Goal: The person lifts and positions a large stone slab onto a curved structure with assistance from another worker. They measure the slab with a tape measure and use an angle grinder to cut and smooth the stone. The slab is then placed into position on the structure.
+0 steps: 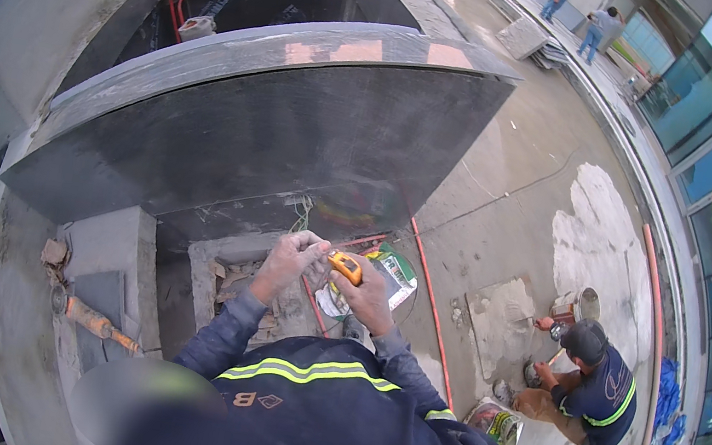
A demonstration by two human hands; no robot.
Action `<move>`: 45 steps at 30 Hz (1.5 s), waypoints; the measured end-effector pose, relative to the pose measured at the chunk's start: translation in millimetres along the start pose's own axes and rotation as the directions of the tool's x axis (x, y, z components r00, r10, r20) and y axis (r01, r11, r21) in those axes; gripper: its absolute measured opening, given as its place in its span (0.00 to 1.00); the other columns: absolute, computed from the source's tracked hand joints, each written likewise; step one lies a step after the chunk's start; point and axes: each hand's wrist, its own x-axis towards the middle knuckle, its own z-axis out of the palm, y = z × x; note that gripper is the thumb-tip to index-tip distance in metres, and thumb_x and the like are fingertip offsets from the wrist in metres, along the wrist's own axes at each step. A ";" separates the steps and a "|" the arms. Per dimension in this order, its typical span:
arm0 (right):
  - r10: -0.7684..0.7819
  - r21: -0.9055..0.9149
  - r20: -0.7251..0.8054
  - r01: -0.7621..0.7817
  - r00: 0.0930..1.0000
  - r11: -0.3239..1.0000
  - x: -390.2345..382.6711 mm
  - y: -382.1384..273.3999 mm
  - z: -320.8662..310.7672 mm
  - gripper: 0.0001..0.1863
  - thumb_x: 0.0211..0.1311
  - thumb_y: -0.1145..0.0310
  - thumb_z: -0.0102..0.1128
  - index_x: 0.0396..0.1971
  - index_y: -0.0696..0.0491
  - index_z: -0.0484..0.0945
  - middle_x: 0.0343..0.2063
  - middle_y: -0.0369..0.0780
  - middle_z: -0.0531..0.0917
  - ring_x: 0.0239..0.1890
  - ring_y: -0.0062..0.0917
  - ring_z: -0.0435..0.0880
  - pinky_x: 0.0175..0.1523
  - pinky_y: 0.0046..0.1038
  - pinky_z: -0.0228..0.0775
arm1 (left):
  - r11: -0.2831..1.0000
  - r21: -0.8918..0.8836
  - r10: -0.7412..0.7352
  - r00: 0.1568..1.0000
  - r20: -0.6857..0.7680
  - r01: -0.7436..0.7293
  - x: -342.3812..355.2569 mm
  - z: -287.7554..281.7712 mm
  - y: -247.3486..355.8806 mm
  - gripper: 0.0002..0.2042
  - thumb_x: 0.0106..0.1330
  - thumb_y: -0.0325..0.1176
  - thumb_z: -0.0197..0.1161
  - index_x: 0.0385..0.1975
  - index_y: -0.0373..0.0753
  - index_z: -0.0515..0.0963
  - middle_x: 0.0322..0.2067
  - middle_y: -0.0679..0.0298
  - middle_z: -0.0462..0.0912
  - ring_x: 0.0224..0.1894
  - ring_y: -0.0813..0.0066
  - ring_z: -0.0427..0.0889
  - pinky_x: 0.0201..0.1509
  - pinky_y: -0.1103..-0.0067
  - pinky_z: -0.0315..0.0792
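Note:
An orange tape measure (345, 266) is in my right hand (374, 298), with the fingers wrapped round its case. Close beside its left end, my left hand (287, 260) has its fingers drawn together in a pinch. What those fingertips hold, if anything, is too small to tell. Both hands are dusty and raised in front of my chest. Below and beyond them are a white and green bag (399, 276) and thin green string (303, 212) at the foot of a dark stone-clad wall (296, 129).
An orange-bodied angle grinder (94, 321) lies on a ledge at left. Rubble (233, 282) fills a low trough. A long red pipe (430, 313) crosses the floor. At right a co-worker (595, 386) crouches by a mortar board (500, 325) and a bucket (580, 305).

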 end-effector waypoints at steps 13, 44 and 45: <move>-0.130 -0.250 0.257 0.196 0.958 0.948 -4.0 -6.6 -5.5 0.26 0.70 0.53 0.63 0.59 0.56 0.78 0.51 0.49 0.84 0.52 0.42 0.84 0.54 0.37 0.76 | 0.963 0.036 -0.269 0.938 0.219 0.268 -1.4 -16.6 -6.3 0.08 0.68 0.32 0.71 0.37 0.35 0.80 0.26 0.66 0.82 0.25 0.80 0.82 0.29 0.82 0.77; 0.247 -0.814 0.550 0.446 0.798 0.373 258.3 -317.2 -216.2 0.14 0.64 0.69 0.58 0.40 0.64 0.84 0.35 0.46 0.87 0.32 0.33 0.90 0.29 0.29 0.85 | 0.245 0.965 0.486 0.849 -0.205 0.093 245.3 -149.2 204.0 0.26 0.74 0.53 0.56 0.57 0.37 0.81 0.61 0.46 0.76 0.65 0.45 0.76 0.68 0.57 0.69; 0.250 -0.798 0.569 0.452 0.784 0.399 263.6 -314.1 -208.5 0.14 0.64 0.70 0.58 0.41 0.64 0.84 0.36 0.46 0.87 0.33 0.34 0.90 0.30 0.29 0.86 | 0.257 0.963 0.492 0.846 -0.206 0.085 244.9 -148.7 204.4 0.26 0.74 0.53 0.56 0.57 0.37 0.81 0.61 0.46 0.76 0.65 0.45 0.76 0.68 0.57 0.69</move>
